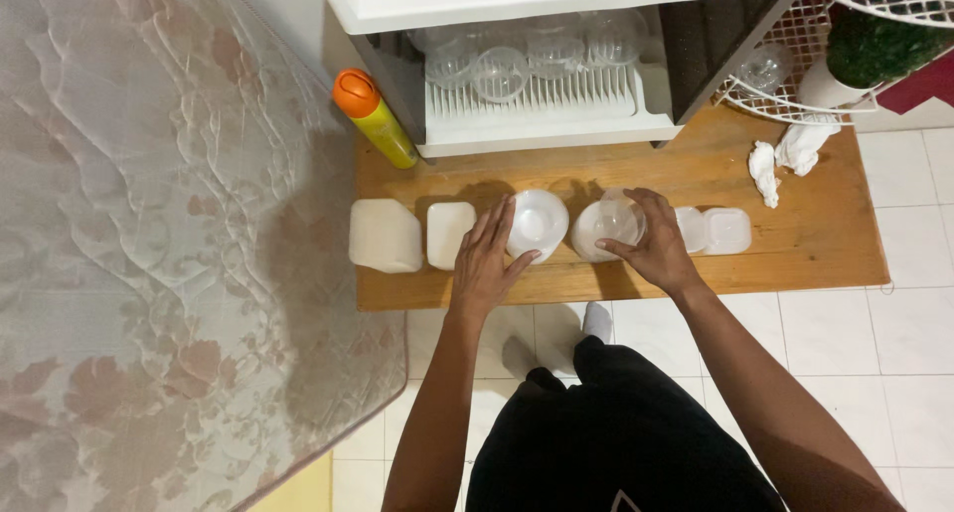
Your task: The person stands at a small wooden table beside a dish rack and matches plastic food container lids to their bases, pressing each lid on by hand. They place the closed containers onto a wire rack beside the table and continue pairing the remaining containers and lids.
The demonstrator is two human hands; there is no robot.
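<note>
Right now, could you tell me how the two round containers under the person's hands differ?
The white opaque round lid lies flat under the left hand; the clear round plastic bowl stands taller, gripped by the right hand. You can see through the bowl but not the lid. Both rest on the wooden board.

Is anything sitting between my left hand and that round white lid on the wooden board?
Nothing visible does. The left hand lies flat on the wooden board with its fingertips already against the edge of the round white plastic lid. The right hand grips the clear round plastic container beside it.
</note>
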